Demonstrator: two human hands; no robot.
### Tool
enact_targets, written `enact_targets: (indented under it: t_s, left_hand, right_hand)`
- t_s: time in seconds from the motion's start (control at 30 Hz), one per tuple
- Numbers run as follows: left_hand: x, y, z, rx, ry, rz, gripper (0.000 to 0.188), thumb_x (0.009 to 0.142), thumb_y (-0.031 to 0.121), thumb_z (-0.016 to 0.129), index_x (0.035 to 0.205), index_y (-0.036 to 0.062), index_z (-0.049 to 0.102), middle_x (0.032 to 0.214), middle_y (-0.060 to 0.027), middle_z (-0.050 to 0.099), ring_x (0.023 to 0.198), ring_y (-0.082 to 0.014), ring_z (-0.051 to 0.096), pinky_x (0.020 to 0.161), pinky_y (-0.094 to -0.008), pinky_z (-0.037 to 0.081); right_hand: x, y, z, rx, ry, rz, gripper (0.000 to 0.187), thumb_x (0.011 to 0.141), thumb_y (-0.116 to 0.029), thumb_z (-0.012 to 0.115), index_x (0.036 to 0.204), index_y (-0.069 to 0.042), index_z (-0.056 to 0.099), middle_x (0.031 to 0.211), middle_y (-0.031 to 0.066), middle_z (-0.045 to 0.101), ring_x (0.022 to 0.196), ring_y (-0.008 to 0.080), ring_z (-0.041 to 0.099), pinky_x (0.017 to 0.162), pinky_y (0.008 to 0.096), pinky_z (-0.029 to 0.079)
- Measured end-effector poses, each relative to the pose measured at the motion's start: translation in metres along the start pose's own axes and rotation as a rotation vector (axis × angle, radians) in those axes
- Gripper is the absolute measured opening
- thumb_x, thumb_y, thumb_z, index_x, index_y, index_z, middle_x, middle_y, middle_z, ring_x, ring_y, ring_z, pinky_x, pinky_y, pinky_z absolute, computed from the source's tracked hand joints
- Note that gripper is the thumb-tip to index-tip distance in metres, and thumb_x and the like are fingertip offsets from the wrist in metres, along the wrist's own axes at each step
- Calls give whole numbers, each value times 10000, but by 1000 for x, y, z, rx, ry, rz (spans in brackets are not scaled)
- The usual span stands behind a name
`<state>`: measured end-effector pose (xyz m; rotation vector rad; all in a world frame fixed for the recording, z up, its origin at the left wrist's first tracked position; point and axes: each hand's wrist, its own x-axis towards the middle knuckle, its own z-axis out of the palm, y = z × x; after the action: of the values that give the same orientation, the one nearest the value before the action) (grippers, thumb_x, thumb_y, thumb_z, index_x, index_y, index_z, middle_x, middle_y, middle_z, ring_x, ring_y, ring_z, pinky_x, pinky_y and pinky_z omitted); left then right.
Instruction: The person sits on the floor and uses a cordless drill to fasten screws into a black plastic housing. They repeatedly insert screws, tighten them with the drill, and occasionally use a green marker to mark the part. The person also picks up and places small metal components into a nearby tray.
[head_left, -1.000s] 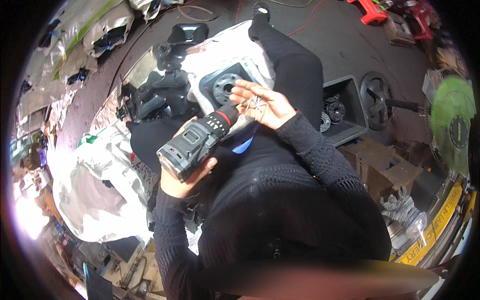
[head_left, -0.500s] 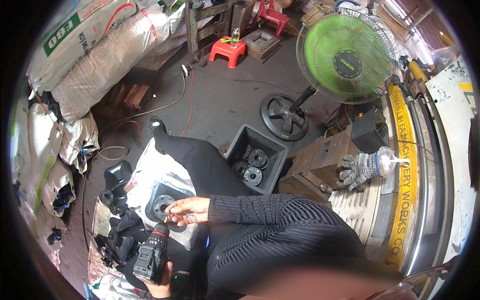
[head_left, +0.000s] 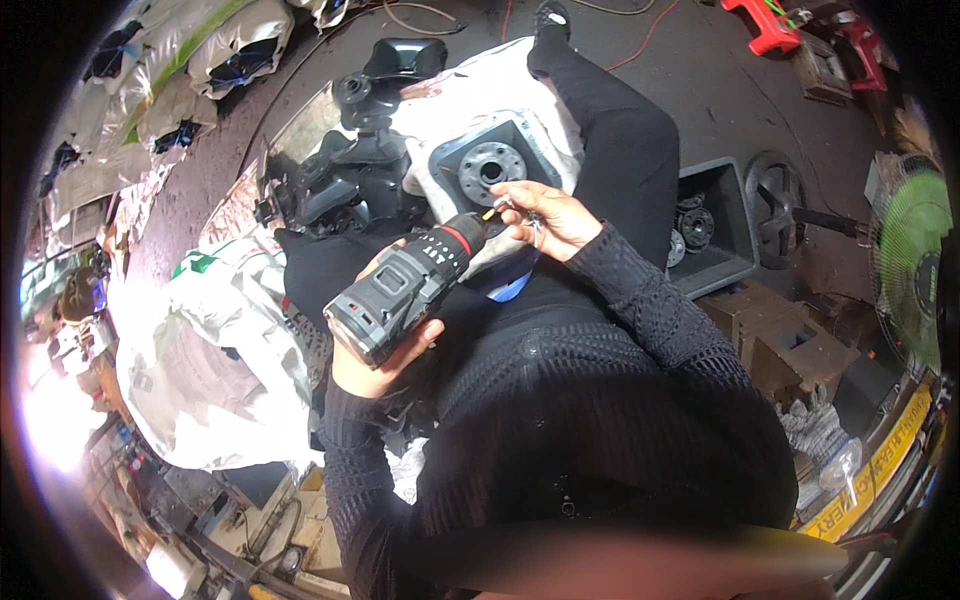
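Note:
My left hand [head_left: 375,355] grips a dark grey cordless drill [head_left: 405,285] with a red ring near its chuck, its tip pointing up and right. My right hand [head_left: 545,215] is at the drill's tip, fingers pinched on small metal screws. Just beyond lies a grey square metal part with a round flanged hub [head_left: 490,165], resting on white sacking [head_left: 460,95] over my lap. My black-clad leg [head_left: 610,110] stretches away past it.
A pile of black plastic and metal parts [head_left: 335,180] lies to the left. A grey bin with round parts [head_left: 710,225] stands to the right, with a fan's base [head_left: 775,205] and green fan [head_left: 915,255] beyond. White sacks [head_left: 210,330] lie lower left.
The head has swung back from the fan to my lap. The drill is raised again with my right hand at its tip, much as a second ago.

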<state>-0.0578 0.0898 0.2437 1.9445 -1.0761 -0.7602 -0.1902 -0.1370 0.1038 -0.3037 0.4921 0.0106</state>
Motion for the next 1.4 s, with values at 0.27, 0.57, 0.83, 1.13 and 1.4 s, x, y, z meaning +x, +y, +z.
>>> enact_targets:
  t_s: [0.27, 0.57, 0.83, 1.13, 1.4]
  left_hand:
    - [6, 7, -2, -108, 6, -115, 738, 694, 149, 815, 1318, 5, 448, 1298, -123, 530, 1142, -217, 552, 980, -345, 427]
    - [11, 10, -1, -273, -20, -309, 729, 693, 154, 817, 1311, 3, 462, 1288, -120, 538, 1123, -202, 558, 965, -348, 436]
    - [23, 17, 1, 29, -98, -79, 671, 680, 160, 822, 1260, 35, 510, 1310, -157, 508, 1163, -265, 540, 960, -368, 446]
    - [68, -11, -13, 290, -73, -68, 487, 704, 126, 777, 1148, 28, 603, 1159, -152, 614, 1060, -302, 604, 919, -363, 464]
    - [91, -27, -3, 283, -88, -270, 544, 732, 139, 774, 1216, 31, 551, 1115, -118, 639, 1009, -227, 625, 868, -335, 484]
  right_hand:
    - [4, -7, -5, -133, -27, 41, 211, 894, -101, 616, 1075, 6, 603, 840, 31, 618, 744, 83, 625, 662, 249, 595]
    - [5, -7, -14, -109, -59, 65, 160, 892, -110, 621, 1002, 7, 621, 773, 15, 572, 708, 66, 590, 614, 235, 586]
    - [7, -7, -25, -205, -52, 150, 193, 918, -163, 602, 1009, 5, 625, 700, -30, 516, 575, 27, 507, 515, 169, 515]
    - [35, -2, -52, -271, 588, -233, 269, 896, -241, 638, 1069, -35, 626, 656, -94, 458, 448, -15, 270, 383, 155, 212]
    - [76, 5, -54, -530, 632, -152, 247, 815, -320, 733, 841, -93, 639, 667, -83, 543, 461, -14, 338, 397, 163, 218]
